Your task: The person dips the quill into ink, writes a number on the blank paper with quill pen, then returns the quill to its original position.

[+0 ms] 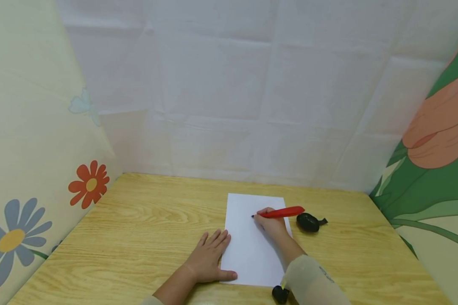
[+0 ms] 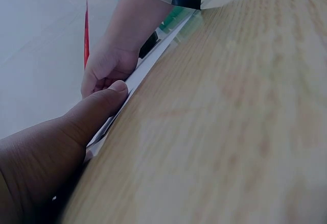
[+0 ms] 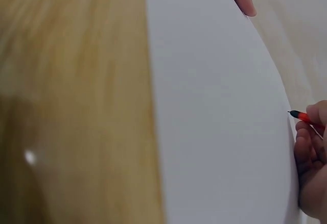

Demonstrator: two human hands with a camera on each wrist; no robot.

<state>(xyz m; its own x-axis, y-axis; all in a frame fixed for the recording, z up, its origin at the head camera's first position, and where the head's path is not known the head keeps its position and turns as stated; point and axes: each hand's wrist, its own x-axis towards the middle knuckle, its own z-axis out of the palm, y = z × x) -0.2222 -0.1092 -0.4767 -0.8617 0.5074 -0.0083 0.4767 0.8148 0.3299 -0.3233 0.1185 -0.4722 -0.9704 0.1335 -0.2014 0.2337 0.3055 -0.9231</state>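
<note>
A sheet of white paper (image 1: 252,250) lies on the wooden table. My right hand (image 1: 272,224) pinches a red pen (image 1: 284,212) over the paper's upper right part. The pen's thick red end leans to the right, and its dark tip points left. In the right wrist view the pen (image 3: 304,117) sits between thumb and fingers; whether its tip touches the paper I cannot tell. With fingers spread, my left hand (image 1: 210,260) rests at the paper's left edge, its thumb lying on the lower left corner. No marks are visible on the paper.
A glossy black oval object (image 1: 308,222) with a short stem-like end lies right of the paper. Near my right sleeve is a small black object (image 1: 280,294). A white sheet (image 1: 229,84) hangs behind the table (image 1: 145,220), with flower-patterned cloths at both sides.
</note>
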